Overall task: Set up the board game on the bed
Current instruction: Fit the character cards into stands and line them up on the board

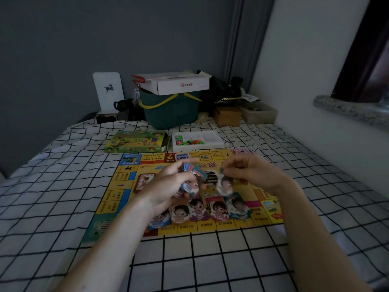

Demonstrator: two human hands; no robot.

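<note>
Dim room, grey wall behind, and a bed (210,260) under a white sheet gridded in black lines, with the yellow game board (126,186) spread flat across its middle. Left hand (170,186) hovers over the board, fingers curled round a fanned stack of cards (190,168), thumb on top. Right hand (252,171) is just beside it, fingertips pinching a single card (224,184) that hangs down, blurred. Below both hands, a row of glossy cartoon-face cards (210,209) lies along the board's near edge. Beyond the board's far edge sit the green game box (135,142) and a white plastic tray (197,140) holding small bright pieces. At the bed's far end, a teal basket (170,110) carries a white cardboard box (179,84).
</note>
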